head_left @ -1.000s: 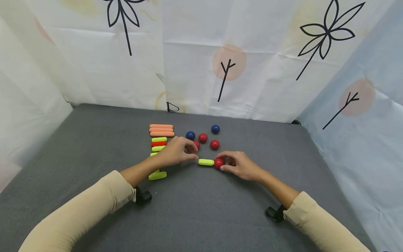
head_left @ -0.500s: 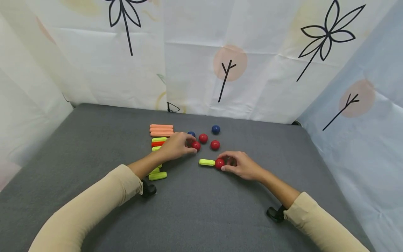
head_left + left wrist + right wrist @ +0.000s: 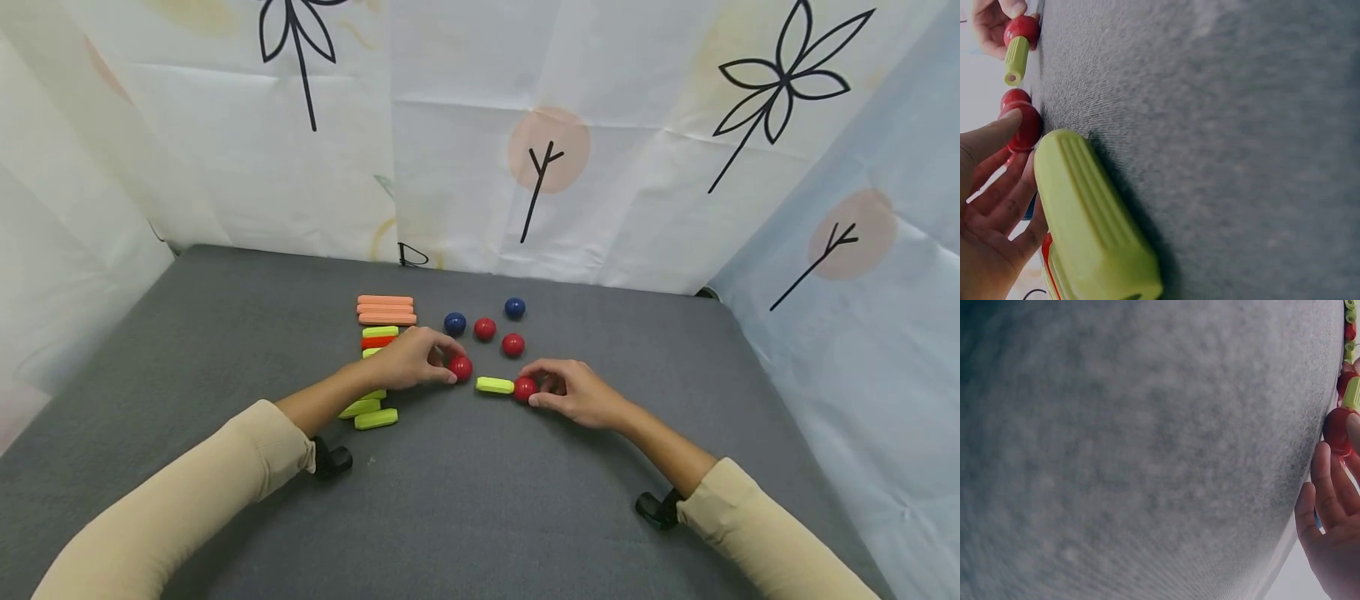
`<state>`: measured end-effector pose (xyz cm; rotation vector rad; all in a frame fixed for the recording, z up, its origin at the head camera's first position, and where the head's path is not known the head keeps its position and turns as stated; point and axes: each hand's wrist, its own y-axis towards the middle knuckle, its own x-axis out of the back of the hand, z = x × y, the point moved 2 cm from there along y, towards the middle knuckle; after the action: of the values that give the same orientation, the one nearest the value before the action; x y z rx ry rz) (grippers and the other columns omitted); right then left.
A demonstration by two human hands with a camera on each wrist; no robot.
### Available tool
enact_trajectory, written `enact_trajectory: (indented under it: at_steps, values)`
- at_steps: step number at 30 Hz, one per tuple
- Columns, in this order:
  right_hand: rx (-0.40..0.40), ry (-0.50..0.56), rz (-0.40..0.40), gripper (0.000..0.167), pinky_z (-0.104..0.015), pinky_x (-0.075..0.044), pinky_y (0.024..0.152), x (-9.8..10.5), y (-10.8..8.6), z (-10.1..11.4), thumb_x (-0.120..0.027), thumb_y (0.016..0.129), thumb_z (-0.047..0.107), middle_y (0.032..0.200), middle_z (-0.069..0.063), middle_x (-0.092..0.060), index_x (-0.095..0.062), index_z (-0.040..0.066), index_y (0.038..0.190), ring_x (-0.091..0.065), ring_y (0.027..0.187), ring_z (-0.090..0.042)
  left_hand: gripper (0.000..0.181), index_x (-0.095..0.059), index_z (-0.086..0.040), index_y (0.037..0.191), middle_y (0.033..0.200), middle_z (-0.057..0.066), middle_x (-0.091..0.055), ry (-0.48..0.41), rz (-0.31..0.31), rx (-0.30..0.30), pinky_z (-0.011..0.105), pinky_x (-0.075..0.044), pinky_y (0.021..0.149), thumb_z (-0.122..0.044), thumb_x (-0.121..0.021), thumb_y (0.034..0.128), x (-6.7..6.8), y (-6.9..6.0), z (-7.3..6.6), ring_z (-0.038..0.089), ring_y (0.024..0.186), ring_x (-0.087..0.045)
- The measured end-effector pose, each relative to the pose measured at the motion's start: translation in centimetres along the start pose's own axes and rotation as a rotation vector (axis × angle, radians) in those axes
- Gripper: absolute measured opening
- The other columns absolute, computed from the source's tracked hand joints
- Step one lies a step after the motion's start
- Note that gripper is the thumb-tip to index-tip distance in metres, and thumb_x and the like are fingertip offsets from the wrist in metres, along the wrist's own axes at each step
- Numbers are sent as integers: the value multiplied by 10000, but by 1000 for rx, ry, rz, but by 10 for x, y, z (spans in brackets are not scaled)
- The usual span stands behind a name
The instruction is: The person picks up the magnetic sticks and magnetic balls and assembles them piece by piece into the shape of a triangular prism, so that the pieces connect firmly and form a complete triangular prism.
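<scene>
The left hand pinches a red ball between thumb and fingers, just left of a yellow-green stick. That stick's right end meets another red ball, which the right hand grips. In the left wrist view, the left thumb lies over its red ball, and the stick points from the other ball toward it with a gap between. The right wrist view has the right thumb and fingers around the red ball with the stick attached.
Behind the hands lie blue balls and red balls. Orange sticks lie at the back left. Yellow-green sticks and a red stick are partly behind the left arm. White patterned cloth surrounds the grey table.
The left hand has reached back to a red ball, taken hold of it and drawn it toward the front, near the stick's free end. The right hand has stayed almost in place.
</scene>
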<state>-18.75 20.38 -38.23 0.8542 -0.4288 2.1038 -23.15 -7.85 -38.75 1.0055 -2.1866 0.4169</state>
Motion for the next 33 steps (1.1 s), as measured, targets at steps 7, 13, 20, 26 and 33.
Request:
enact_trajectory:
  at_steps: [7,13,20,26,33]
  values:
    - [8,-9,-11,358,-279,-516,699,-1,0,0,-723,919,128,1063,-38,-681,-634,51,1257,-645,833,-153,358,-696,-38,1205,1073,32,-706,-15,54,-20,263,-536,788,-119,-781,867,-6,-3,-6,115,848,-643]
    - [37,-1,25,429,-277,-493,711,0,-2,-1,-678,954,142,1070,-47,-651,-581,22,1354,-597,832,-166,359,-693,-34,1213,1082,37,-709,-1,52,-20,268,-538,798,-110,-774,871,-6,-3,-9,123,859,-646]
    - [37,34,60,368,-279,-469,704,2,-6,-3,-667,958,119,1019,-40,-644,-626,28,1312,-565,812,-191,387,-691,-24,1215,1085,67,-711,-19,7,-70,289,-552,783,-139,-790,859,6,-18,-3,104,825,-650]
    - [29,36,59,348,-272,-493,690,5,-18,-3,-713,928,140,933,-11,-648,-653,49,1258,-584,789,-183,364,-717,-43,1151,1042,56,-709,-32,-18,-89,290,-541,737,-196,-816,836,22,-55,4,105,790,-630]
    - [11,38,55,323,-277,-505,692,5,-26,-1,-731,918,171,923,1,-652,-664,94,1225,-600,797,-187,176,-774,-214,922,1027,-64,-640,165,-44,-147,358,-519,797,-284,-861,786,26,-97,14,137,926,-592]
